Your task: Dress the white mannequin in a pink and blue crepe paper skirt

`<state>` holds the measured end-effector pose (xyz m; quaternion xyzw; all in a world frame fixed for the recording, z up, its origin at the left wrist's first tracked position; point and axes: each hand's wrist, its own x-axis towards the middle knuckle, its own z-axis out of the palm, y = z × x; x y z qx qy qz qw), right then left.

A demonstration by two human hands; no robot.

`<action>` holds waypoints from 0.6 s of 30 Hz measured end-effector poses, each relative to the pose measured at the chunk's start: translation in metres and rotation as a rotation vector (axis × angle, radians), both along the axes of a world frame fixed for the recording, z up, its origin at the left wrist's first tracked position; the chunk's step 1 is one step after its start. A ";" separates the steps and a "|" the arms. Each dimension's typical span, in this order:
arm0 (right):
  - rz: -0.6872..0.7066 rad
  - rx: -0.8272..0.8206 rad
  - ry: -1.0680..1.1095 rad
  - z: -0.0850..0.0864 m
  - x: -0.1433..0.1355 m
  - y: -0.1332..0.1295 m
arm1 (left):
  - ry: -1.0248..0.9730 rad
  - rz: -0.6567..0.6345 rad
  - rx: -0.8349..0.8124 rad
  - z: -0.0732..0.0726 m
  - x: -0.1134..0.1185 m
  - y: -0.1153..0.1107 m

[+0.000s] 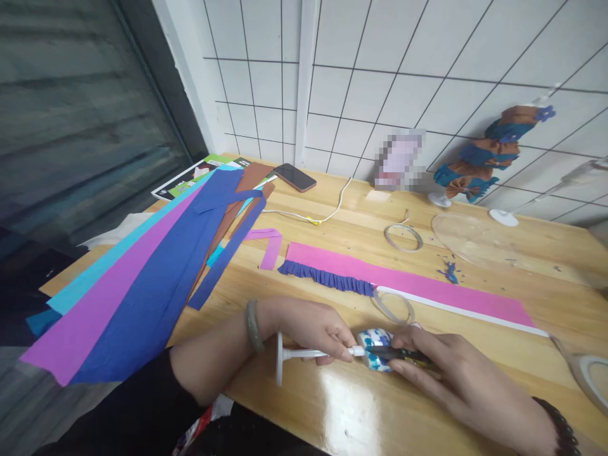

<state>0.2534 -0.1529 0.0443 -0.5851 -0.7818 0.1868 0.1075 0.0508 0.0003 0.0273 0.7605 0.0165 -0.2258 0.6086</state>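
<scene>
My left hand (318,332) is closed round a white plastic stand (297,354), which lies sideways with its round base at the left. A white piece with blue and teal patches (375,339) sits at the stand's right end. My right hand (441,364) grips a dark tool (403,354), whose tip lies against the patterned piece; the tool's kind is hard to make out. Just beyond my hands is a pink paper strip (413,278) with a white lower edge and a gathered blue strip (327,278) along its left part. A tape roll (394,306) touches its edge.
Long blue (156,285), purple and cyan paper strips fan out at the left. A phone (295,177) and cable (341,202) lie at the back. Another tape ring (403,237), blue scraps (450,272) and a decorated stand (491,158) are at the right.
</scene>
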 end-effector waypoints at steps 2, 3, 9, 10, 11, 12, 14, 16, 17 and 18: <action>-0.020 -0.054 -0.001 0.001 -0.001 0.001 | 0.019 0.003 0.025 0.001 0.000 0.000; -0.027 -0.075 0.000 0.002 -0.001 0.001 | 0.024 0.000 0.030 0.002 0.001 0.000; -0.045 -0.115 0.010 0.007 -0.006 0.003 | 0.008 -0.009 0.012 0.002 0.001 -0.001; -0.040 -0.095 -0.010 0.009 -0.008 0.003 | 0.009 -0.008 0.006 0.001 0.001 -0.001; -0.036 -0.061 -0.036 0.011 -0.010 0.002 | 0.011 -0.004 -0.001 0.000 0.001 -0.001; -0.031 -0.012 -0.065 0.013 -0.011 0.002 | 0.012 -0.002 -0.005 0.000 0.001 -0.001; -0.014 0.099 -0.112 0.018 -0.013 -0.002 | 0.012 0.004 -0.008 -0.002 0.000 0.000; 0.000 0.177 -0.127 0.020 -0.012 -0.008 | 0.017 0.024 -0.029 -0.003 0.000 0.000; 0.004 0.192 -0.128 0.020 -0.010 -0.013 | 0.031 0.044 -0.051 -0.004 -0.001 0.000; 0.005 0.190 -0.131 0.019 -0.007 -0.019 | 0.053 0.068 -0.077 -0.004 -0.001 0.000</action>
